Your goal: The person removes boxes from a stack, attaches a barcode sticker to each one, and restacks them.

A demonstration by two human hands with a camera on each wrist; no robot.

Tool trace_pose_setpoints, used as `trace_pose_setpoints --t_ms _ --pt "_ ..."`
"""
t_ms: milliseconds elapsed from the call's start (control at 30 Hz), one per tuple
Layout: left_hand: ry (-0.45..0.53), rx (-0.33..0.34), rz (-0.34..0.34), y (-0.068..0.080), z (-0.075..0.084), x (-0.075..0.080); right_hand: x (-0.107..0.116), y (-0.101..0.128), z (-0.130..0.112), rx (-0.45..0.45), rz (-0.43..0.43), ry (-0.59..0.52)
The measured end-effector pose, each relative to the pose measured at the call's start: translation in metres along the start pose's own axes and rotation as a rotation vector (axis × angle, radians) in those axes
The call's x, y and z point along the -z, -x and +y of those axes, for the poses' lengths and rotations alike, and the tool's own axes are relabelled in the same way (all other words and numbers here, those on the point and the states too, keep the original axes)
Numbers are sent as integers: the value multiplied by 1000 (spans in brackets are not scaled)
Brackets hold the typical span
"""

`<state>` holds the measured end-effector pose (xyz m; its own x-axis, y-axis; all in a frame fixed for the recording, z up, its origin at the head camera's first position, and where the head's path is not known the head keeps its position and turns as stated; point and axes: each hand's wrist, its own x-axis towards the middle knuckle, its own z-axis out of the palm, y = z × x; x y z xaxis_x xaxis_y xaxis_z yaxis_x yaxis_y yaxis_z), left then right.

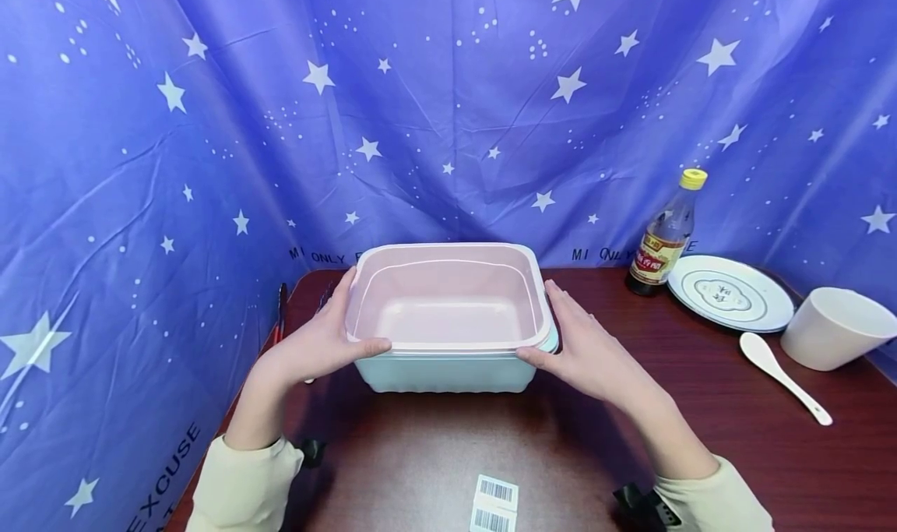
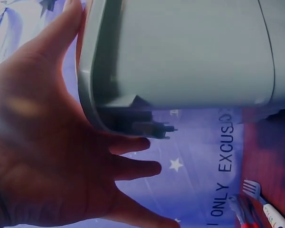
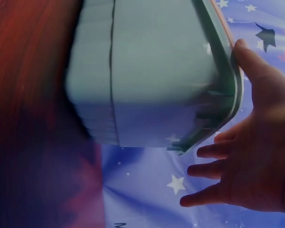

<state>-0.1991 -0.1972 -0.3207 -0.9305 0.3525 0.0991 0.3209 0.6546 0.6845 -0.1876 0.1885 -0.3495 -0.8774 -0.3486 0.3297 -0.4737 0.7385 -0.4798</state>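
A pink plastic basin [image 1: 441, 322] with a pale rim sits nested in a light blue basin [image 1: 448, 372], in the middle of the head view. My left hand [image 1: 308, 345] is at the left end, its thumb lying over the front rim corner. At the opposite end my right hand [image 1: 589, 345] has its thumb at the front right corner. In the left wrist view the left hand [image 2: 42, 142] has straight, spread fingers beside the blue wall. The right wrist view has the right hand's fingers [image 3: 209, 169] likewise extended, with the thumb touching the rim.
At the right stand a yellow-capped sauce bottle [image 1: 657, 251], white plates [image 1: 764, 294], a white cup [image 1: 827, 329] and a white spoon [image 1: 785, 376]. A fork [image 2: 273, 213] and red-handled utensils [image 2: 244, 213] lie at the left. A barcode label [image 1: 494, 505] is in front. Blue star curtain [image 1: 448, 127] surrounds the table.
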Motion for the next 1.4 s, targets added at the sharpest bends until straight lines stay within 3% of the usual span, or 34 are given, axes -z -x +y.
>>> trace_pose_setpoints --t_ms 200,433,733,1033,1400 --pt "95 87 -87 0 -5 3 -4 -2 3 38 -1 -92" --pt "244 -6 -125 -4 -12 3 -7 -3 5 55 5 -147" --pt "328 15 -200 -3 -15 7 -8 -2 7 -13 -33 -164" --pt "348 5 -224 -1 -17 8 -11 -3 8 43 -20 -235" --pt "400 -90 -239 -1 -22 9 -13 -4 8 90 -36 -331"
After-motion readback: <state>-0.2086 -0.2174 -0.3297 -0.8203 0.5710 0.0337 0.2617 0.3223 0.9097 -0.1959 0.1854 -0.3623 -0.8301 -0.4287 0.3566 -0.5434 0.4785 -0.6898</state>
